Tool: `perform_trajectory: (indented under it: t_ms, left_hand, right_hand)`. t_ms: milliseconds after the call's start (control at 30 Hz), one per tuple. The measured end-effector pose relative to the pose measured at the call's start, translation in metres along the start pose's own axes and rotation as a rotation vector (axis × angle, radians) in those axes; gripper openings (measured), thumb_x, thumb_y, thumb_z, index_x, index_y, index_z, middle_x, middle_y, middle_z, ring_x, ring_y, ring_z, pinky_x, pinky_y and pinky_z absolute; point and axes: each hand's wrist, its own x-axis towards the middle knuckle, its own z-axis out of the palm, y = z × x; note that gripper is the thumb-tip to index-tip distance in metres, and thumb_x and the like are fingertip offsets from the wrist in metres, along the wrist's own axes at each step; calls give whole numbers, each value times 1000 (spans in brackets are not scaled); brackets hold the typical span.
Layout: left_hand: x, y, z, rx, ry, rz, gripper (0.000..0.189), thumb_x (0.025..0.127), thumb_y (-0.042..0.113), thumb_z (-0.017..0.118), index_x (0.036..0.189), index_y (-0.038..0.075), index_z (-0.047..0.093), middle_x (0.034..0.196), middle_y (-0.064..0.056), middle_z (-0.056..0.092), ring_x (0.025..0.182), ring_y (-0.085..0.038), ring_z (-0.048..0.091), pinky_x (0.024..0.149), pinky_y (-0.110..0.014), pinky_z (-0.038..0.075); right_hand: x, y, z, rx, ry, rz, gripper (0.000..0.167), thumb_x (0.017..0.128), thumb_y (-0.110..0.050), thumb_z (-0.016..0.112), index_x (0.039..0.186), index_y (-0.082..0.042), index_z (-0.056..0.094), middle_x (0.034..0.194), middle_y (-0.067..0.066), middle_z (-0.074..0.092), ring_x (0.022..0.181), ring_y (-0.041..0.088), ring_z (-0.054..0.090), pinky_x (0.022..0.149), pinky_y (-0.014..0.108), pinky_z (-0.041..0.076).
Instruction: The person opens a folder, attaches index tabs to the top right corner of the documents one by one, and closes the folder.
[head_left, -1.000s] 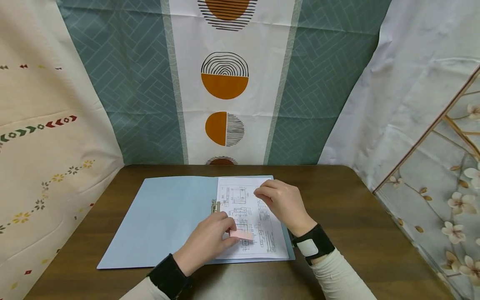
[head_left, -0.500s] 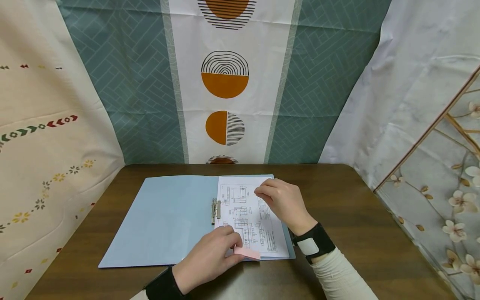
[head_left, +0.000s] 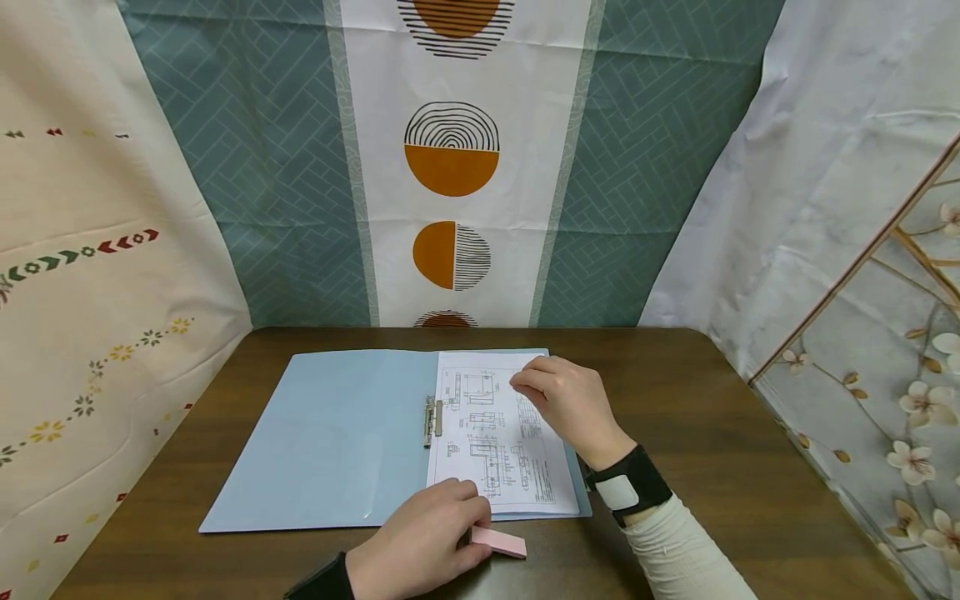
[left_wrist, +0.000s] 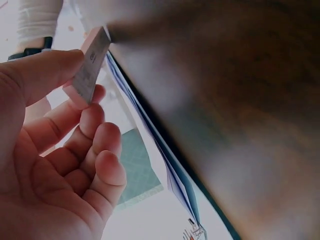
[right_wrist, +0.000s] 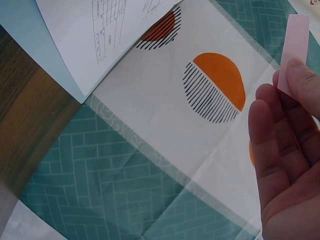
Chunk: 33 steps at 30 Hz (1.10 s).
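Note:
My left hand [head_left: 423, 537] pinches a small pad of pink sticky notes [head_left: 500, 543] between thumb and fingers, just off the front edge of an opened light-blue folder [head_left: 322, 442]. In the left wrist view, the printed back of the sticky note pad [left_wrist: 91, 67] faces the camera. My right hand [head_left: 566, 404] is over the right side of the papers [head_left: 487, 492], which carry technical line drawings. A single pink sticky note [right_wrist: 296, 40] is pinched by my right thumb and fingers [right_wrist: 267, 120] in the right wrist view; the head view hides it.
A metal clip [head_left: 432, 421] sits along the folder's spine, at the papers' left edge. The folder lies on a dark brown wooden table [head_left: 697, 433]. Patterned cloths [head_left: 300, 208] hang behind the table and at both sides.
My left hand has drawn the sticky note pad back toward me, from over the lower papers to past the folder's front edge. The right hand has stayed almost still.

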Motion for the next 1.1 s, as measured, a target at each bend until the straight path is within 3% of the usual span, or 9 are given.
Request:
perform_trajectory:
  t_ms: [233,400,1100]
  left_hand:
    - [-3,0,6,117,19,61,27,90,26,92,85,25,65,79,19,46,73,-1,44,67,-17,37]
    - [-3,2,7,160,-27,46,27,89,29,93,85,25,67,78,18,46,73,-2,45,66,-19,37]
    - [-2,3,8,149,-70,14,27,92,31,92,85,24,67,76,16,46,73,-2,44,66,-20,38]
  right_hand:
    - [-1,1,1,1,8,-5,23,83,-3,97,101,-14,87,96,-2,80,85,15,73,73,32,62]
    - [-1,2,2,-5,8,-6,23,82,-4,98,101,-14,88,96,-2,80,85,15,73,73,32,62]
    - [-1,1,0,-7,-6,8,24,83,-5,98,103,-14,88,98,-1,81,87,16,74,75,32,63]
